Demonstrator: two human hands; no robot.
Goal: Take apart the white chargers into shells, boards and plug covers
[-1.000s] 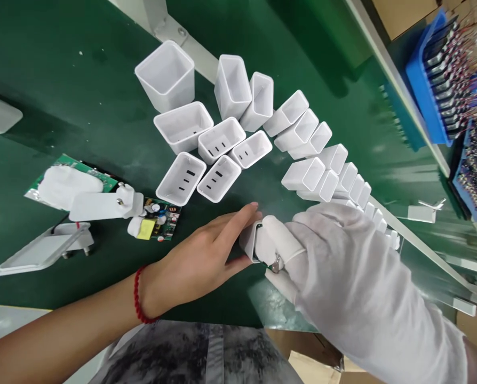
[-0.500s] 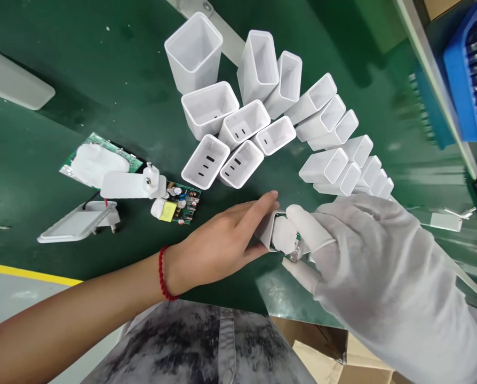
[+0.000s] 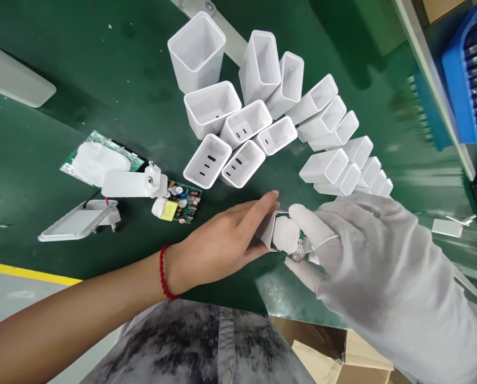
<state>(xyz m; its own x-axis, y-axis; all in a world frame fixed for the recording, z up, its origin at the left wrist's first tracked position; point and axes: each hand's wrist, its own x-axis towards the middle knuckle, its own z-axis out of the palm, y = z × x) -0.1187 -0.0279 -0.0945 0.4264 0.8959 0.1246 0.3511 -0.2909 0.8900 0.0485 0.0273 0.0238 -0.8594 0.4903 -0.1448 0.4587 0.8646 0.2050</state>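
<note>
You are holding a white case [image 3: 265, 234], low over the near edge of the green tabletop [image 3: 134, 96]; your left hand [image 3: 218, 234] is gripping its sides. In its mouth a circuit board [image 3: 301, 236] is sitting with a white pad [image 3: 285, 234], and one end is sticking out. Your gloved right hand [image 3: 342, 240] seems to be pinching this end between finger and thumb; how deep the board is going, I cannot tell.

If the board is standing a little crooked, its edge could be catching on the rim, and pressing harder could be bending the small parts. Your loose glove could also be getting trapped between board and wall. If your left hand is gripping too weakly, the case could be slipping.

Counting now: between your hands you are having one case and one board. To the left, two more boards are lying, one under a white lump [image 3: 100, 162] and one with a yellow block [image 3: 168, 210]. Two plug covers [image 3: 124, 184] are lying near them, one showing red and black wires. Further out, eight cases [image 3: 245, 121] are standing nearest, three cases [image 3: 322, 118] beyond, then at least five in another group [image 3: 325, 166]; your glove may be hiding more. One blue bin [image 3: 454, 90] is showing at the right.
</note>
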